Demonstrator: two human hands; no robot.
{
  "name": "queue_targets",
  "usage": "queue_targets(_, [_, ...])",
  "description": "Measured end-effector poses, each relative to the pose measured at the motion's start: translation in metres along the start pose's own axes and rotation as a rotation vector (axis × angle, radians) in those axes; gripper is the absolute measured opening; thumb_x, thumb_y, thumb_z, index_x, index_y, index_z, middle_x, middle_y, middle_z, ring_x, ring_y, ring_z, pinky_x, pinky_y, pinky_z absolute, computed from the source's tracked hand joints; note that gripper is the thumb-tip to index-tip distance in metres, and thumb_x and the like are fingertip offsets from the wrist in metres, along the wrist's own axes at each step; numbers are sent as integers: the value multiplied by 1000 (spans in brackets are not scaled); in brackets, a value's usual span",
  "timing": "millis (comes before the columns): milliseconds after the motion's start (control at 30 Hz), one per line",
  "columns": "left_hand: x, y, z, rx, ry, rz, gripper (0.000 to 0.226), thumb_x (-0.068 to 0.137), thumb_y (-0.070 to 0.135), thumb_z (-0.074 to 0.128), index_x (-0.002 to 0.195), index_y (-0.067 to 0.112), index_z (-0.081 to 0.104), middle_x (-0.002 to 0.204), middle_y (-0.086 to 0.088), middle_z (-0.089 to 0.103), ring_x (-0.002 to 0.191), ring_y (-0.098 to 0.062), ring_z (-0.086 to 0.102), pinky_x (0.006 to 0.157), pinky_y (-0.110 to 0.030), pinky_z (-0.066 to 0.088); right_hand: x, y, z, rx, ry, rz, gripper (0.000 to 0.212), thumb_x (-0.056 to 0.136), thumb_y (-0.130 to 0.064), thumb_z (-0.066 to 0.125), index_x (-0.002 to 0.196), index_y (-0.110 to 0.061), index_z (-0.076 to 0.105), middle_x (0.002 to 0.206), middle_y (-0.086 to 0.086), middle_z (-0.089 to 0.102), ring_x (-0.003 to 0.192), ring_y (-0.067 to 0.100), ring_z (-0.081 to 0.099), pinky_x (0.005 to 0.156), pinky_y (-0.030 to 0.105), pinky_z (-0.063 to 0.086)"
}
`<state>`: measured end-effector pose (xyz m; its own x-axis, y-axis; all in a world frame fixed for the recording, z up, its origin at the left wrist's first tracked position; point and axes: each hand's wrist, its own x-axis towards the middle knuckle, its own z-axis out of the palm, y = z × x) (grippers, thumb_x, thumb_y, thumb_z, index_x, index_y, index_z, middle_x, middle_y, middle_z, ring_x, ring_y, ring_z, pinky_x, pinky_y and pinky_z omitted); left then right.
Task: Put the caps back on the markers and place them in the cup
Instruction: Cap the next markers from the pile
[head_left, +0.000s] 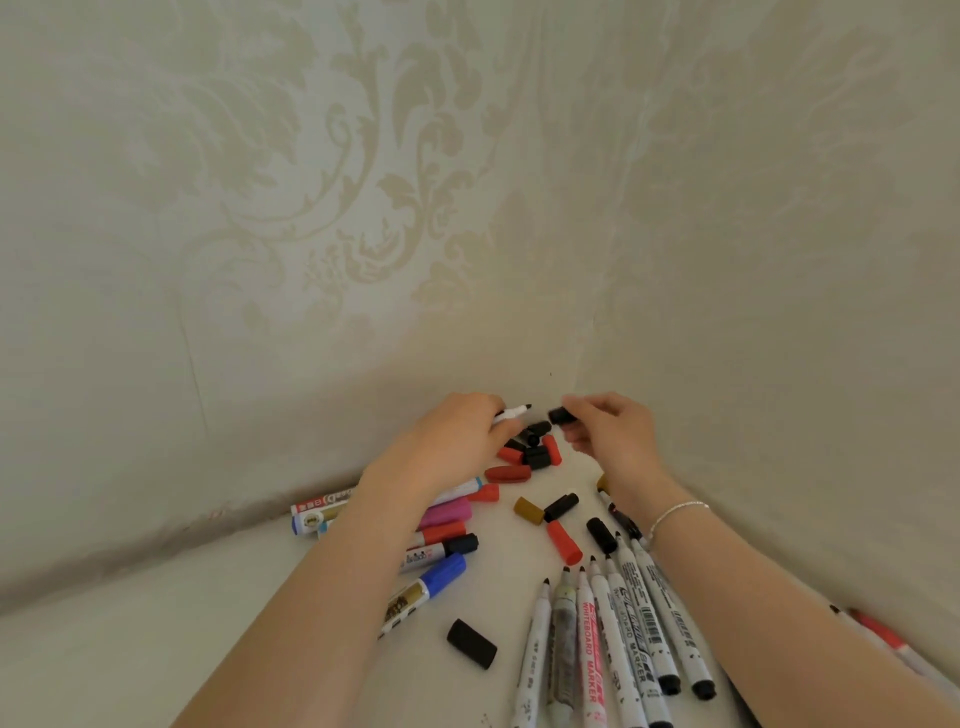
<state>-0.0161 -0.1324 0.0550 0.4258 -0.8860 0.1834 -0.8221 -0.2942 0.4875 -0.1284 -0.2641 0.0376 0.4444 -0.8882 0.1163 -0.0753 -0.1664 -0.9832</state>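
My left hand (457, 436) grips an uncapped white marker (514, 411), its black tip pointing right. Facing that tip, my right hand (608, 431) pinches a black cap (560, 415); a small gap separates cap and tip. Below the hands lies a pile of loose red and black caps (530, 454). Several uncapped whiteboard markers (613, 634) lie fanned out at the lower right. Capped markers (441, 566) in blue, black, red and pink lie under my left forearm. No cup is in view.
The white tabletop (156, 649) sits in a corner of patterned wallpapered walls (363, 208). Loose caps lie scattered: a large black one (471, 643), a red one (565, 542), a brown one (529, 510). More markers (883, 636) lie at the right edge.
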Motion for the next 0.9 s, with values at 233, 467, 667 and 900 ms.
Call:
queue_targets(233, [-2,-10,-28,-42,62,-68,36,103,34,35,91,8,56,90,-16,66,59,-17,45,58,-31,38,14,37,-4,-884,-244,30,23,85,-14,57,100,-1,70,87,8,67,78,22,62,69,31,52])
queue_targets(467, [-2,-1,-26,-106,46,-39,40,103,31,34,95,-2,56,97,-22,66,57,-18,41,58,-33,36,27,32,28,-1237,-271,-362,41,92,-9,41,124,-24,61,118,6,54,112,27,46,92,35,32])
queue_targets(667, [0,-6,-20,-120,30,-57,41,103,30,35,95,-4,56,96,-23,66,63,-20,45,62,-35,38,37,24,39,-1243,-337,-245,31,89,-5,46,110,-13,68,113,6,62,105,27,55,82,32,27])
queue_targets(900, [0,-9,-19,-137,14,-76,40,103,30,36,98,-3,58,98,-25,66,65,-21,46,62,-34,38,46,15,47,-1291,-318,-197,14,90,-8,45,94,-12,58,96,6,59,85,25,49,93,36,36])
